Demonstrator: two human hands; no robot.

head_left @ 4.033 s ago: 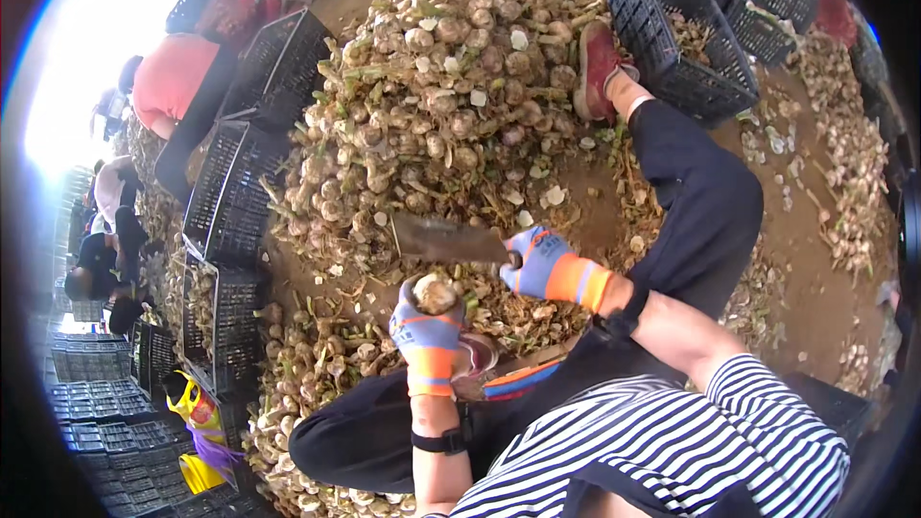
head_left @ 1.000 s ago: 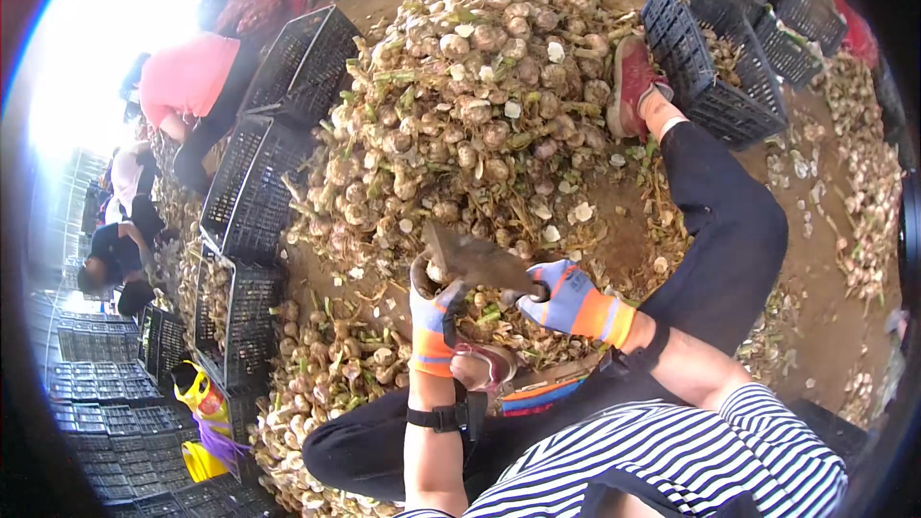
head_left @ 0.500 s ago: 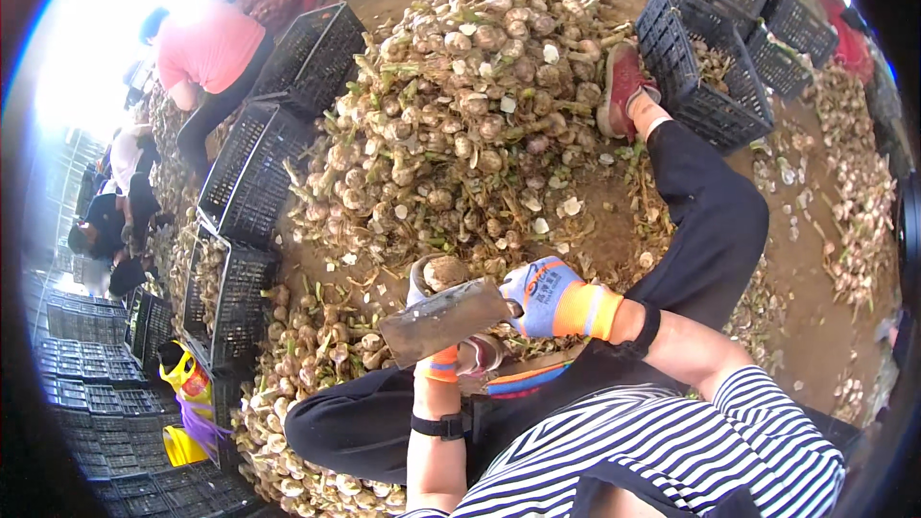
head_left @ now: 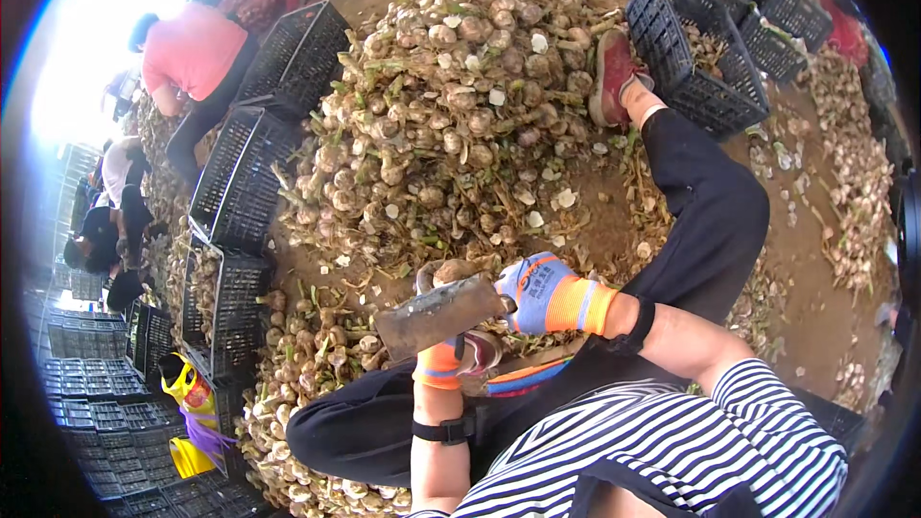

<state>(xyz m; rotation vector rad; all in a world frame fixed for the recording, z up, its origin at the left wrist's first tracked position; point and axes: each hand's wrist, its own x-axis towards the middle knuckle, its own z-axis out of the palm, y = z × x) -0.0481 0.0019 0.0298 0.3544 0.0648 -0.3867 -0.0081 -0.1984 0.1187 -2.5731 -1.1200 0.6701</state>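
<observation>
My right hand (head_left: 540,294), in a grey-blue and orange work glove, is closed round the handle of a cleaver with a wide, stained blade (head_left: 436,317). That blade lies across in front of my left hand (head_left: 438,362), whose glove shows mainly at the orange cuff and a fingertip. Just above the blade's upper edge a brownish garlic bulb (head_left: 453,271) shows, held in the left hand; most of the fingers round it are hidden. Beyond my hands rises a large heap of untrimmed garlic (head_left: 451,115) with stalks on. More garlic bulbs (head_left: 321,345) lie by my left knee.
Black plastic crates (head_left: 240,173) line the left side, and another crate (head_left: 696,62) stands beyond my red shoe (head_left: 614,77). Stacked crates (head_left: 86,393) fill the lower left near a yellow bag (head_left: 184,384). A person in pink (head_left: 197,53) bends over at the far left.
The cleaver and my right hand have shifted slightly left and up in the picture. Less of the garlic bulb shows above the blade. The whole view has drifted a little.
</observation>
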